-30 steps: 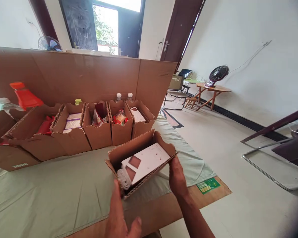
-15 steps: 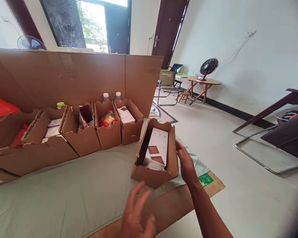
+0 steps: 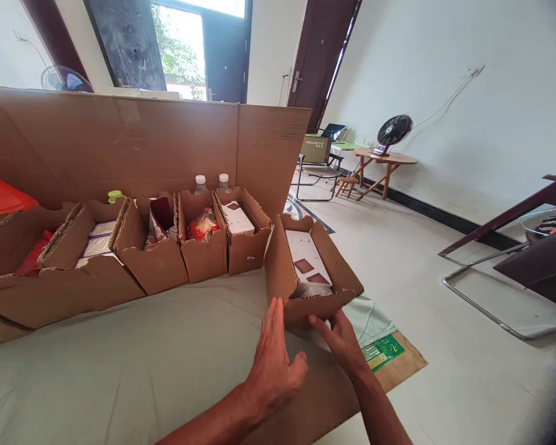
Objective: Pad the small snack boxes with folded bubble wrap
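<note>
An open-topped cardboard bin [image 3: 280, 266] stands at the right end of a row of similar bins, turned at an angle to them. Inside it lie a white carton [image 3: 306, 247] with brown squares printed on it and some clear plastic [image 3: 315, 289] at the near end. My left hand [image 3: 275, 364] is open, its straight fingers against the bin's near left corner. At the lower right of the front wall, my right hand [image 3: 340, 343] grips the bin, thumb on the front; its other fingers are partly hidden.
Leftward, cardboard bins [image 3: 248, 256] hold a similar carton, a red snack packet [image 3: 204, 225] and other packages. Two white-capped bottles [image 3: 200, 182] stand behind them. A tall cardboard panel [image 3: 176, 142] closes the back. Pale green cloth [image 3: 167, 358] covers the surface, whose right edge drops to floor.
The bin's near end has swung right. My left hand has come up to its near left corner, and my right hand has shifted from its right side to the near lower corner.
</note>
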Tool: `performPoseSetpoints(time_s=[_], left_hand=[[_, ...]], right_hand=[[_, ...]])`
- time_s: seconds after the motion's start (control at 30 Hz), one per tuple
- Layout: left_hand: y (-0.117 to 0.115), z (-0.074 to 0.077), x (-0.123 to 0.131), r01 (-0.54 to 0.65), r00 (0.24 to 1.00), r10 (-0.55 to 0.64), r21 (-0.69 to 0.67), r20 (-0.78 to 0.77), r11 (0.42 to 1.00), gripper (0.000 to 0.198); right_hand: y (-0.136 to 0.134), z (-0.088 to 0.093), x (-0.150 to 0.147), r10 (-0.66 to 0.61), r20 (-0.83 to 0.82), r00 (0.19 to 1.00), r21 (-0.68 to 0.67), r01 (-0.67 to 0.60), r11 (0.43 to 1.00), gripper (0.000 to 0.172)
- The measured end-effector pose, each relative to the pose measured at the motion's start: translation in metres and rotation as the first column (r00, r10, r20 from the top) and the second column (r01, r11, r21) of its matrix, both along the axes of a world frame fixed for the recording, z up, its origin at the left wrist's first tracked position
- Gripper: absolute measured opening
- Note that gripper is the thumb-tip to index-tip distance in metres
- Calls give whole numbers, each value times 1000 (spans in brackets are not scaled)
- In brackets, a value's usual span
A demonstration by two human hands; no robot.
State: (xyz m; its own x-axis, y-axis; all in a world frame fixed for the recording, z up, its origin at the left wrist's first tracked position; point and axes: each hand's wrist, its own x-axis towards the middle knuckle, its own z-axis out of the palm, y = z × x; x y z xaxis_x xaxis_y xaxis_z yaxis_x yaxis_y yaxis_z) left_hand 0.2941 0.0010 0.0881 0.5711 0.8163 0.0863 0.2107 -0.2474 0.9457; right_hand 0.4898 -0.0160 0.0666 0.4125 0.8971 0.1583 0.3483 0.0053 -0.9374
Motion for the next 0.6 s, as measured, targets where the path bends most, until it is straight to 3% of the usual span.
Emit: performPoseSetpoints(time_s=[0.07,0.13,0.23,0.3,0.37,0.47,0.6], left_hand=[[13,6,3,48,997,-47,14,-62,999,92],[23,2,-5,72,988,-62,65,-138,995,89],[31,-23,-37,25,970,37,249,-241,968,79],[32,-47,-67,-65,949,187,424,-253,903,67],[32,-67,-94,-157,914,342,587,-219,794,53],[32,-80,-117,-252,855,495,711,-153,657,38],[31,-78,-118,-266,842,520,728,-144,632,32]], right_hand=[[22,8,24,86,-29,996,-3,-87,996,61],[47,15,43,153,-37,988,-11,-153,988,61],[89,26,63,225,-30,974,-21,-226,974,57],[116,32,71,269,-21,963,-23,-270,963,52],[140,37,76,306,-13,952,-25,-306,952,50],[165,40,76,356,4,935,-42,-355,934,52],[179,42,69,392,52,919,-66,-388,919,51]])
